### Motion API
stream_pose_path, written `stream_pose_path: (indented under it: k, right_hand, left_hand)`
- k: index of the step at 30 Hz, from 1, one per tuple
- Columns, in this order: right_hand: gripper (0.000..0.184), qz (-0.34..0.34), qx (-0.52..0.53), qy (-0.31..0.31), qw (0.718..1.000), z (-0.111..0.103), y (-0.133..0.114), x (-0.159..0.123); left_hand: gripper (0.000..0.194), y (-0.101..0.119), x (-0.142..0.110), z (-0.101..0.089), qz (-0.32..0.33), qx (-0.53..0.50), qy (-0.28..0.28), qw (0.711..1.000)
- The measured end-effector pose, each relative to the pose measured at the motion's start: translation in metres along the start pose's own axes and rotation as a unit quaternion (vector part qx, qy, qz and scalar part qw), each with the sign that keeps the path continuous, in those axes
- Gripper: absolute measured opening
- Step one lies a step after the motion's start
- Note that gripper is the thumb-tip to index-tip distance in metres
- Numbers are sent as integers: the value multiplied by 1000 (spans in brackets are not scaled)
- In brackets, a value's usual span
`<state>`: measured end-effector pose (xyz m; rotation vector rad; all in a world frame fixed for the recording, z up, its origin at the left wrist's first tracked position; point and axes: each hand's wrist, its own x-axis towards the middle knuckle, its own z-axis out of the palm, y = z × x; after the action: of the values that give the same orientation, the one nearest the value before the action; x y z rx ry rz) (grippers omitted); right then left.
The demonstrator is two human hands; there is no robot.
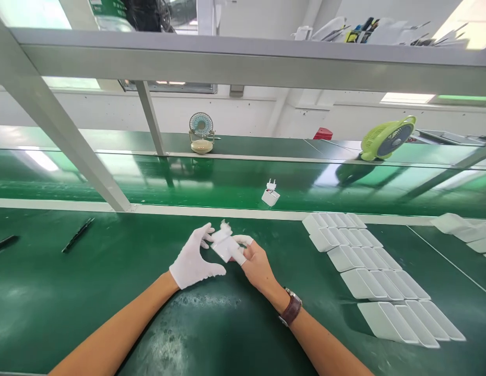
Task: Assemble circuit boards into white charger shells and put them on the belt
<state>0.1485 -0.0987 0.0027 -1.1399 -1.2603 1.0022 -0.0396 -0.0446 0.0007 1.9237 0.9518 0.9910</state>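
Note:
My right hand (258,263), with white covers on its thumb and index finger, grips a white power adapter (225,246) above the green work surface (121,292). A small piece sticks up from the adapter's far end; its details are blurred. My left hand (192,258) wears a white glove and is open beside the adapter, thumb and fingers spread in a curve. Its fingertips come close to the adapter's left side; whether they touch it I cannot tell. Beyond both hands, another white adapter (270,197) with two plug pins lies on the glossy green belt (227,180).
Rows of white plastic housings (368,257) stand at right, with more white housings (464,230) at the far right edge. Two black pens (78,235) lie at left. A metal frame (246,60) spans overhead. Behind the belt stand a small fan (201,128) and a green fan (386,138).

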Motion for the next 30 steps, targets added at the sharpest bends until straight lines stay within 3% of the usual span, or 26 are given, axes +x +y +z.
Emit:
stream_pose_path:
  k: [3,7,15,21,30]
  right_hand:
    - [28,125,206,-22,970,8,-7,-4]
    - [24,189,281,-49,940,14,-17,-8]
    - [26,225,294,-60,927,16,-20,-7]
    - [26,233,276,-61,931,19,-19,-7]
    - [35,225,230,-68,944,20,-20,-8]
  left_hand:
    - [79,10,-5,11,48,28,44,997]
    - [61,20,-7,16,133,46,77,987]
    - [69,15,-8,14,204,97,77,971]
    - [75,12,-9,14,192,120,76,971]
    - [86,5,-8,12,143,70,40,986]
